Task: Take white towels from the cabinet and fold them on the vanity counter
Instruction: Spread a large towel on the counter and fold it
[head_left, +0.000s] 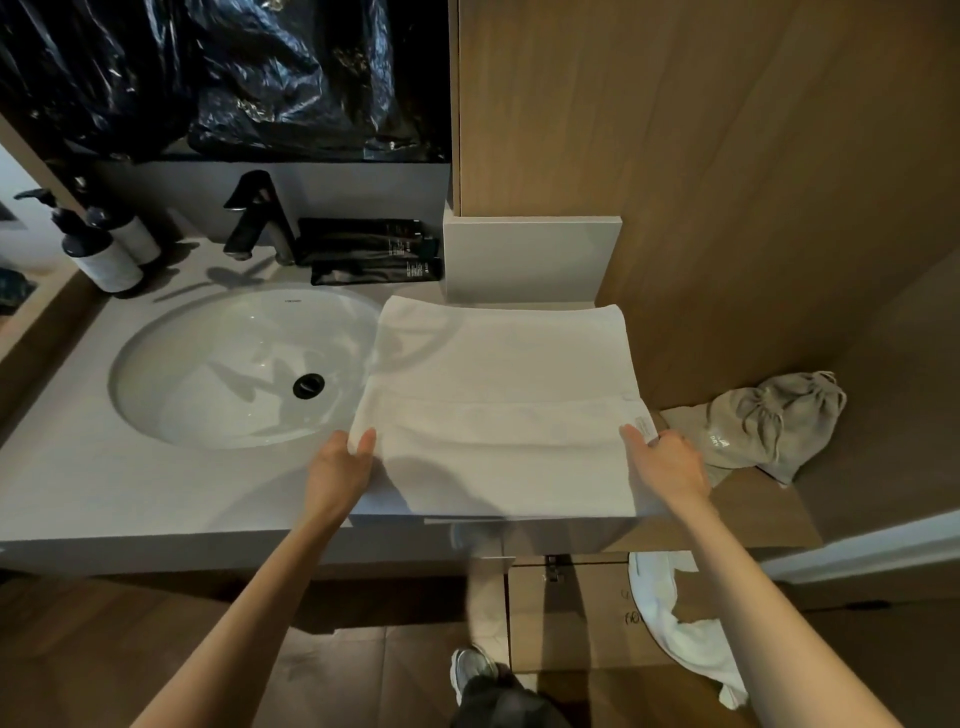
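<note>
A white towel (498, 395) lies spread flat on the grey vanity counter (130, 493), right of the sink, its left edge reaching over the basin's rim. My left hand (340, 470) pinches the towel's near left corner. My right hand (667, 462) grips the near right corner, beside a small label. Another white towel (680, 634) hangs out of the open wooden cabinet (576, 618) below the counter.
An oval white sink (208, 364) with a black drain sits at left, a black faucet (254, 218) behind it. Pump bottles (104, 249) stand at far left, black tubes (369, 249) at the back. A beige drawstring bag (769, 426) lies on the wooden shelf at right.
</note>
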